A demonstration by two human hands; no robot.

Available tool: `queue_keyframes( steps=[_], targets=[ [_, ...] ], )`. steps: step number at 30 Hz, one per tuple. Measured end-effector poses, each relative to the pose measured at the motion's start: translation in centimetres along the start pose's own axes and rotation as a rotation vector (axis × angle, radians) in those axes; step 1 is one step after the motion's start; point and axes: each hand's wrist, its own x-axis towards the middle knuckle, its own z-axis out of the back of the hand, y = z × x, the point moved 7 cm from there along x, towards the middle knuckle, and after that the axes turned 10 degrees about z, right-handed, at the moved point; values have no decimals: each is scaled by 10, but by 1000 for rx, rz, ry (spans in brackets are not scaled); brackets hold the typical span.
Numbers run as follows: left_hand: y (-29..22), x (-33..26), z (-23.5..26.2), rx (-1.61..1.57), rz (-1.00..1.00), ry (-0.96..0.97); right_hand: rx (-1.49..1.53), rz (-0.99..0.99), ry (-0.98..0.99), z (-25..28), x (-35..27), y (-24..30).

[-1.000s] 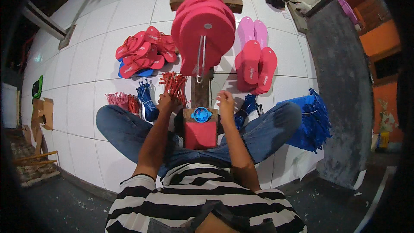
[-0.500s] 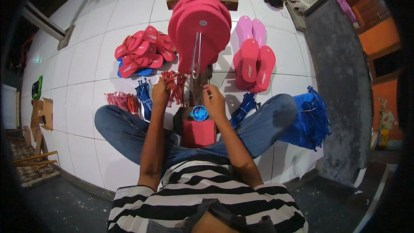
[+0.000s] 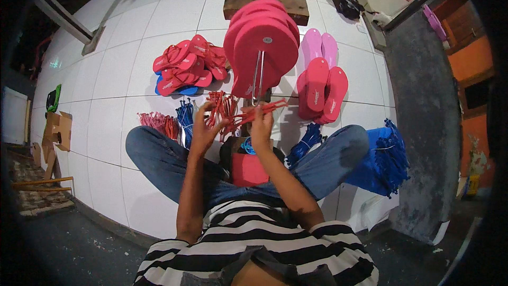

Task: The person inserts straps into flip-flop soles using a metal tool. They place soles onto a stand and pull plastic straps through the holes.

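My right hand [image 3: 261, 128] is closed on several red flip-flop straps [image 3: 273, 107], whose ends stick out to its right. My left hand [image 3: 203, 131] has its thumb and fingers at the other end of these straps, left of the right hand. More red straps [image 3: 223, 104] lie in a bunch on the floor just beyond the left hand. Right above the hands, a stack of pinkish-red flip-flop soles [image 3: 259, 42] leans on a wooden stand, a long metal loop [image 3: 258, 77] protruding from the front sole. A blue round container [image 3: 247, 146] is partly hidden by my right forearm.
Finished red flip-flops [image 3: 185, 66] lie heaped at left. Loose red soles [image 3: 317, 87] and pink soles [image 3: 320, 45] stand at right. Blue straps [image 3: 185, 116] and pink straps [image 3: 152, 121] lie near my left knee; a big blue strap bundle [image 3: 389, 148] is beyond my right knee. A wooden block [image 3: 235, 5] is behind the stack.
Red straps have come off the floor bunch and now stretch between my hands. My right hand, with nothing visible in it before, now grips them. The whole view has shifted slightly.
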Motion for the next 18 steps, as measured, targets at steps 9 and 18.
queue_keyframes(
  steps=[9,18],
  targets=[
    [42,-15,-115,36,48,348,703,-132,-282,39,-9,-3],
    [-27,-18,-81,-567,304,401,-156,-127,236,32,-24,54]
  ],
)
